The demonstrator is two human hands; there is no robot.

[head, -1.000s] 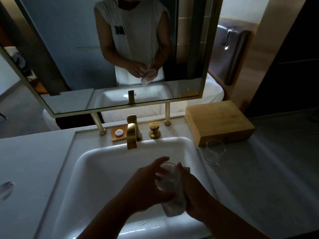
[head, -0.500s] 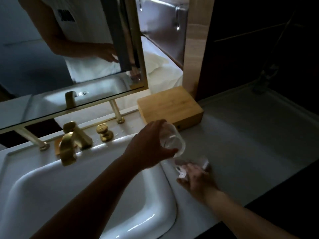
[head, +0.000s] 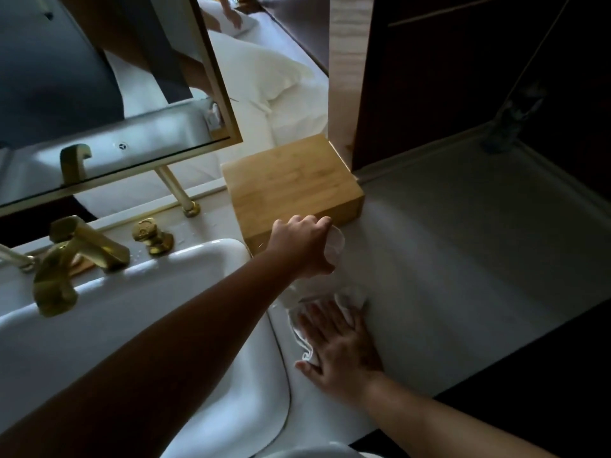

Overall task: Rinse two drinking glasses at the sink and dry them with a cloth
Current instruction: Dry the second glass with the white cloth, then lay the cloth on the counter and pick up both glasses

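White sink, gold faucet, pale honey-brown wooden box, white cloth, clear glass.

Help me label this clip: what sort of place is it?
Probably a hotel room's vanity area: a white sink with a gold faucet, a framed mirror, and white bedding just behind the counter.

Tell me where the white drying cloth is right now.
In the head view, the crumpled white cloth lies on the pale counter just right of the white sink, pressed flat under the right hand.
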